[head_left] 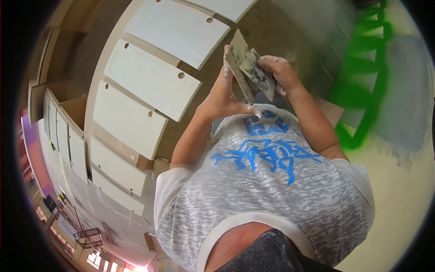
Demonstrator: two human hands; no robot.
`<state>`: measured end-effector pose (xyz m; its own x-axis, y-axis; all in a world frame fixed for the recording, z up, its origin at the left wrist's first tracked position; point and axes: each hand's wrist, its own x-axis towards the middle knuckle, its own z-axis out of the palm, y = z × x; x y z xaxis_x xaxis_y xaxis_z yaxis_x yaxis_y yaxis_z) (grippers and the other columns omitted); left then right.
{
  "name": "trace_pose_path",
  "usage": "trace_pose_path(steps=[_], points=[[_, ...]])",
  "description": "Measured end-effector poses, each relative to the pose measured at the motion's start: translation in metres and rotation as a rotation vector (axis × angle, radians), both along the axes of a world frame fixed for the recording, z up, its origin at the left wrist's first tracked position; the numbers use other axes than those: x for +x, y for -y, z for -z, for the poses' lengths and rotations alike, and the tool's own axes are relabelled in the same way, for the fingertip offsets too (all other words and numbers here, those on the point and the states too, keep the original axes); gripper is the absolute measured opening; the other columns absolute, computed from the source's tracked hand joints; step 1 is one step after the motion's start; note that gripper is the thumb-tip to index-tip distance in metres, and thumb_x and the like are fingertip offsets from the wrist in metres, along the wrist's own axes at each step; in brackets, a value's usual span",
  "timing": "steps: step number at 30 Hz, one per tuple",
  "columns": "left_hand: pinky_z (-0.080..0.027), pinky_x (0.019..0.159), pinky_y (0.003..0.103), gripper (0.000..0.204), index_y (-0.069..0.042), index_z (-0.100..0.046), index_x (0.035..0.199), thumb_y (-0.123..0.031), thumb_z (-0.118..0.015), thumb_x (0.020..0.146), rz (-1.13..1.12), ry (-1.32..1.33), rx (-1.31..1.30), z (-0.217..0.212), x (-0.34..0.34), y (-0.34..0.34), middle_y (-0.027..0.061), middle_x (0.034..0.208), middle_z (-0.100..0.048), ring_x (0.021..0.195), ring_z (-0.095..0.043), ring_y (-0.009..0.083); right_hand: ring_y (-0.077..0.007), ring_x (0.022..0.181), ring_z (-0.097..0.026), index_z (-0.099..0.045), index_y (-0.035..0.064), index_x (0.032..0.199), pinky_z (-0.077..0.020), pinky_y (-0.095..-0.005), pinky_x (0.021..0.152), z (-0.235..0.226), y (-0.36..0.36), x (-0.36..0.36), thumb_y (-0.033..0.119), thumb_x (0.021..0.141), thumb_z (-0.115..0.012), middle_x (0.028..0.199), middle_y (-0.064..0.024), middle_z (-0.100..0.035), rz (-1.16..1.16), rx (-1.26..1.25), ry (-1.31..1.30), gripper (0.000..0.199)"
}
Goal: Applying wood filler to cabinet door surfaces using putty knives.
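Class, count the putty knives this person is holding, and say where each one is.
2, both putty-smeared: one putty knife in the left hand, the other putty knife in the right hand, blades meeting in front of the chest. More may be hidden.

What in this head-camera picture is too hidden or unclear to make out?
- Head view: fingertips of the left hand are hidden behind the putty knives.
- Palm of the right hand is hidden; only its back shows.
- How much filler lies between the two blades: they overlap.
- The floor under the white cabinet panels: covered by them.
- The distant room at lower left: too small and bent.
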<state>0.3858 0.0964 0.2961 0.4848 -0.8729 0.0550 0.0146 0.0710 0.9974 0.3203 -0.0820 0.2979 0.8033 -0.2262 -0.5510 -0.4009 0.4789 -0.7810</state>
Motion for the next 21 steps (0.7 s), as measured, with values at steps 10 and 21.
trace_pose_path(steps=[10, 21], points=[[-0.038, 0.09, 0.033, 0.075, 0.0, -0.027, 0.13, -0.013, -0.069, 0.07, -0.386, -0.709, -0.351, -0.01, -0.039, 0.04, 0.0131, 0.115, -0.048, 0.103, -0.049, 0.0203, -0.0098, 0.068, -0.055, -0.058, -0.0026, 0.09, -0.0447, -0.0228, 0.064, 0.004, 0.076, -0.031, 0.008, 0.078, -0.054, 0.081, -0.0048, -0.06, -0.316, 0.011, 0.172, 0.017], [-0.021, 0.102, 0.036, 0.102, -0.012, 0.009, 0.137, -0.021, -0.062, 0.065, -0.588, -0.148, -0.329, -0.024, -0.13, 0.128, 0.015, 0.14, -0.013, 0.127, -0.02, 0.0248, -0.0084, 0.07, -0.054, -0.058, -0.0033, 0.088, -0.0436, -0.0214, 0.064, 0.015, 0.145, -0.074, 0.005, 0.08, -0.053, 0.079, -0.0041, -0.06, -0.512, 0.145, 0.144, 0.013]])
